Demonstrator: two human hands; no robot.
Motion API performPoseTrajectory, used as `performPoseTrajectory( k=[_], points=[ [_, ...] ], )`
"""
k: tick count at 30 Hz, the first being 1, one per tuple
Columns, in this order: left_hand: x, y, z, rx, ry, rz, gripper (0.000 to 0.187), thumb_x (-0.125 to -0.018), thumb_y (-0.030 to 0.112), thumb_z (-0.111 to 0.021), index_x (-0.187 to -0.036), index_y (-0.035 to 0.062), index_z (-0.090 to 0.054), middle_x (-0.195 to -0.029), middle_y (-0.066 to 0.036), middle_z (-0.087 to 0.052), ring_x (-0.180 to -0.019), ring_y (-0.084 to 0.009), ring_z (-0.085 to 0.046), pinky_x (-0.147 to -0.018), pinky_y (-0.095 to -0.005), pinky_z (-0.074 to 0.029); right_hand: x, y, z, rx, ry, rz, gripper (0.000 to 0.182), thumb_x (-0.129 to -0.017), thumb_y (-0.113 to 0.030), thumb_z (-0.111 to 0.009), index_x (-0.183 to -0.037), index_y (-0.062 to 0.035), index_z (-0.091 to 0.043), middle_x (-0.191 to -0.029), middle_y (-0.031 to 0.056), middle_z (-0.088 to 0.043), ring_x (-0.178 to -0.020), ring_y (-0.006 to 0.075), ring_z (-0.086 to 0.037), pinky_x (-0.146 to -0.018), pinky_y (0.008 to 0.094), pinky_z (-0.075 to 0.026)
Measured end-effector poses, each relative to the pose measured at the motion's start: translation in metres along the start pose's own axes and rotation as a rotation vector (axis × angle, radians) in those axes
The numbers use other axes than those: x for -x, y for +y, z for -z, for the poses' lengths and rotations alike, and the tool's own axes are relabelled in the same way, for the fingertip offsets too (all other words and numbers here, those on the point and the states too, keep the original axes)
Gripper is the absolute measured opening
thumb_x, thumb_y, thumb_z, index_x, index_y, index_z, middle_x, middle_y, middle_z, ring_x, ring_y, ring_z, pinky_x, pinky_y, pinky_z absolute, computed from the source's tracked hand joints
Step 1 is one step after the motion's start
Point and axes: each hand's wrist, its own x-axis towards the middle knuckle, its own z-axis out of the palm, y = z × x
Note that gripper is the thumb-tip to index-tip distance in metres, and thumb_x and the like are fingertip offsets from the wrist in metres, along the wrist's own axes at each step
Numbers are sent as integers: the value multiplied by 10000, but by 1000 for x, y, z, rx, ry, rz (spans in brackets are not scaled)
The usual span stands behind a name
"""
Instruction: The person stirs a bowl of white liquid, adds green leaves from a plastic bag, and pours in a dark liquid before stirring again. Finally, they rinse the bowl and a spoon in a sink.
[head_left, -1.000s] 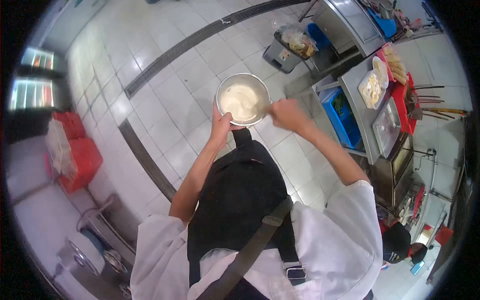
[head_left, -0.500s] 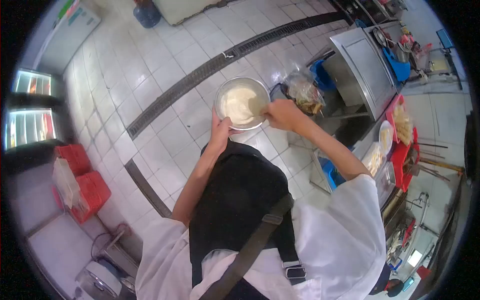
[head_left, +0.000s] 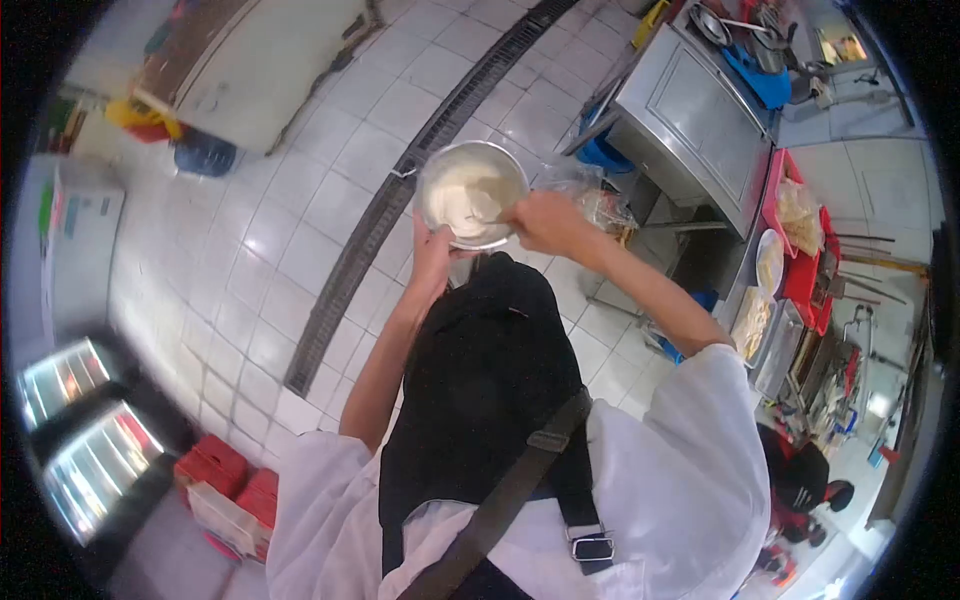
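A round metal bowl (head_left: 511,162) holds a pale cream-coloured mixture (head_left: 462,205) with a swirled surface. My left hand (head_left: 432,255) is closed on the bowl's near left rim, thumb over the edge and fingers underneath. At the right rim my right hand (head_left: 545,222) is wrapped round a stirring utensil (head_left: 494,221) whose end dips into the mixture. My fist hides its handle, and I cannot tell what kind it is. The bowl is held in front of my black apron (head_left: 480,380), above the tiled floor.
A drain grate (head_left: 345,270) crosses the white tiled floor. To the right stand a steel cabinet (head_left: 690,120), a red tray (head_left: 785,205) and a white plate (head_left: 769,262). Red crates (head_left: 212,464) and lit display fridges (head_left: 100,465) are at lower left. People (head_left: 795,475) are at lower right.
My view has turned, so the crates, fridges and drain have shifted. The utensil has moved within the mixture, and both hands keep their hold on the bowl and utensil.
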Motion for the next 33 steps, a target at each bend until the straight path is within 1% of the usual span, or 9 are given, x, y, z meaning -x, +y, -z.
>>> performPoseTrajectory(
  k=[4,8,11,14,19,23,29,32,33],
  points=[
    [-74,26,-32,-87,-60,59,700,-824,-21,-378,-1466,118,-136,-1332,-211,-444,-1107,-329,-596,-704,-411,-633,-53,62,18,-22,-96,-225,119,-767,-130,-623,-776,-42,-704,-750,195,-676,-732,356,-687,-609,450,-553],
    [-174,37,-49,-63,-163,93,713,-846,-4,-389,-1488,120,-103,-1360,-193,-427,-1151,-331,-567,-755,-439,-604,-91,125,36,-170,-104,-140,140,-721,-125,-645,-826,-48,-695,-778,182,-675,-755,349,-675,-630,459,-538],
    [-229,47,-81,-57,-161,133,733,-850,7,-389,-1497,141,-73,-1364,-198,-417,-1144,-337,-569,-758,-440,-606,-130,184,38,-76,-60,-306,144,-708,-121,-640,-829,-72,-700,-776,185,-673,-782,341,-675,-648,462,-536],
    [-298,68,-108,-71,-233,92,739,-850,10,-381,-1498,155,-56,-1356,-208,-420,-1126,-344,-577,-763,-445,-607,-175,239,45,-86,-14,-175,119,-687,-130,-657,-739,-27,-688,-753,174,-682,-731,352,-681,-636,448,-552],
    [-391,98,-138,-56,-185,102,734,-824,-15,-381,-1480,151,-98,-1361,-206,-408,-1094,-343,-593,-734,-428,-618,-234,314,84,-89,30,-324,141,-705,-105,-630,-826,-97,-702,-744,174,-665,-733,375,-664,-642,481,-529],
    [-476,134,-153,-26,-176,133,725,-812,-28,-389,-1467,139,-124,-1358,-207,-408,-1096,-347,-590,-732,-426,-622,-298,377,79,-229,3,-209,133,-712,-133,-654,-819,-100,-726,-780,180,-685,-743,367,-679,-687,488,-549],
    [-626,164,-191,-177,-330,200,710,-806,-51,-382,-1453,111,-139,-1352,-234,-402,-1089,-366,-599,-716,-431,-633,-393,480,95,-47,-13,-519,151,-727,-172,-670,-849,-100,-723,-779,177,-684,-760,365,-676,-679,473,-550],
    [-697,183,-214,-131,-381,264,705,-800,-56,-369,-1452,106,-153,-1333,-229,-419,-1040,-353,-625,-673,-405,-640,-403,534,107,-238,28,-303,166,-728,-177,-665,-868,-110,-724,-779,174,-683,-759,359,-676,-660,475,-546],
    [-713,194,-230,-160,-385,271,695,-799,-48,-364,-1447,113,-171,-1320,-211,-436,-1001,-325,-640,-637,-367,-640,-406,546,127,-192,31,-467,168,-724,-181,-661,-862,-111,-725,-779,176,-682,-757,361,-675,-653,474,-543]
  ],
)
